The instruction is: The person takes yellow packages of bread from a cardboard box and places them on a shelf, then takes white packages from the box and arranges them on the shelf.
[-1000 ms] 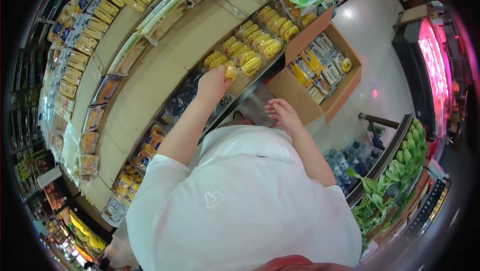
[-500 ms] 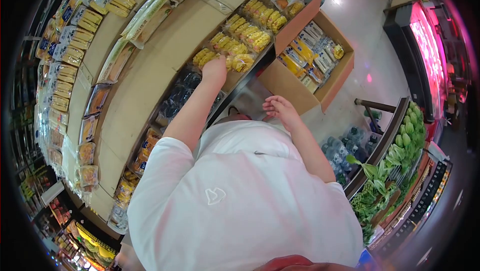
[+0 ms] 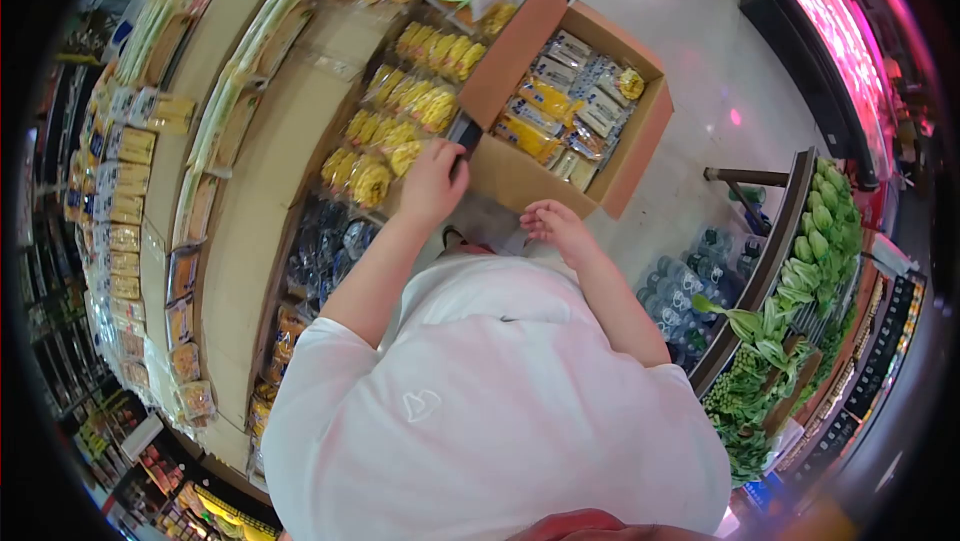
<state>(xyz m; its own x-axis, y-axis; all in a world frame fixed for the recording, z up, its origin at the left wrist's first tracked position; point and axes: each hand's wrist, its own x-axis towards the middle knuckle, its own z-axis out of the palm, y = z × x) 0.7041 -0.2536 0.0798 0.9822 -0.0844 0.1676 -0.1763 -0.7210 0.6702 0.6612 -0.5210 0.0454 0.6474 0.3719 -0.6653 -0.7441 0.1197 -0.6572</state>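
Shop display, viewed from beside the person in the white shirt. The left hand (image 3: 432, 184) is drawing back from the rows of yellow plastic-wrapped corn-cob packs (image 3: 372, 181), where half a second ago it was reaching in. It is now hanging over the front edge of the tan tiered display shelf (image 3: 290, 136), just beside the nearest pack, with its fingers curled under, so it cannot be told whether they are closing on anything. The pack it was setting down a second ago is apparently lying among the others near that edge, so one placement is looking finished. The right hand (image 3: 560, 228) is hovering loose and empty off the near corner of the open brown cardboard box (image 3: 520, 181). Counted: two hands, one box and roughly a dozen corn packs, with glare blurring the exact number.
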